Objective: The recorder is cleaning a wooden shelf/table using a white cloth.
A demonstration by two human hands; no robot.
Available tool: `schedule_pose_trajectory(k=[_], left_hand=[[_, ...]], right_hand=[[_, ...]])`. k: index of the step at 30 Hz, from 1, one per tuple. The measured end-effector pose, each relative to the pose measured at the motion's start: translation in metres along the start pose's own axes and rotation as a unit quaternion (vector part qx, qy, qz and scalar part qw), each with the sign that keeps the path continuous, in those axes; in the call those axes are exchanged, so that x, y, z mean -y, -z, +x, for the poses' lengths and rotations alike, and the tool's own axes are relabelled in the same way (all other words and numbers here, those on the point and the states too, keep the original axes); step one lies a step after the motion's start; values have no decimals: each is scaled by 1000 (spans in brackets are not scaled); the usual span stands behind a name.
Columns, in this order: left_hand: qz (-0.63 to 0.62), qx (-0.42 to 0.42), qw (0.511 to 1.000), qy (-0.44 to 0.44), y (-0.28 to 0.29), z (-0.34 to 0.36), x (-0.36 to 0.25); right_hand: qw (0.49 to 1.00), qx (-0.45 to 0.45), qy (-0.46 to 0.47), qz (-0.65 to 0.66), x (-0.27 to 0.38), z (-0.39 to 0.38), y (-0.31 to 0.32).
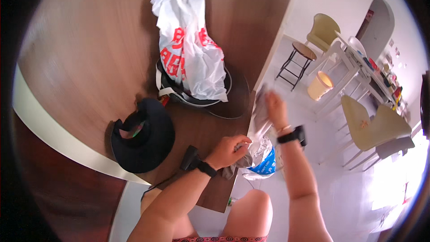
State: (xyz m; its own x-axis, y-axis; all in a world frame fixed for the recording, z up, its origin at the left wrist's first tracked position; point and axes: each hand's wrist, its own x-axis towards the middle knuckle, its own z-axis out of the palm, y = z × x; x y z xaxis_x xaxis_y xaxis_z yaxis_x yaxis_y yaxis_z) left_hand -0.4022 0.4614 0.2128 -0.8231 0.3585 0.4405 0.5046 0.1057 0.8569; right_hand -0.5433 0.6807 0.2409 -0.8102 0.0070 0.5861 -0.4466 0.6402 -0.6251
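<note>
My left hand (228,151) is closed at the right edge of the brown wooden surface, its curled fingers on a crumpled grey-brown cloth (242,161). Farther up and to the right, my right hand (277,110) is smeared by motion, its fingers apparently curled. A pale greyish, limp stretch of material (260,112) rises beside it from near the left hand; blur hides whether this is the same cloth. Just below, between my hands, is a crinkled plastic bag (265,163) in silver, white and blue. Dark bands with small black devices circle both wrists.
On the brown surface (201,130) lie a black sun visor (156,145) and a white plastic bag (192,49) with red print, on a dark rounded item with a pale rim. Across the room are a stool (304,51), a yellow bin (320,85), pale chairs (374,125) and a cluttered table.
</note>
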Motion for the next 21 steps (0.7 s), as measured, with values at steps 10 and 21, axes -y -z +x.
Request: schedule_pose_trajectory(k=[10, 21], left_hand=[[52, 93, 994, -12, -8, 1, -1], [92, 129, 987, -33, -13, -1, 2]], right_hand=[[716, -230, 495, -436, 175, 281, 56], [746, 84, 497, -436, 33, 149, -11]])
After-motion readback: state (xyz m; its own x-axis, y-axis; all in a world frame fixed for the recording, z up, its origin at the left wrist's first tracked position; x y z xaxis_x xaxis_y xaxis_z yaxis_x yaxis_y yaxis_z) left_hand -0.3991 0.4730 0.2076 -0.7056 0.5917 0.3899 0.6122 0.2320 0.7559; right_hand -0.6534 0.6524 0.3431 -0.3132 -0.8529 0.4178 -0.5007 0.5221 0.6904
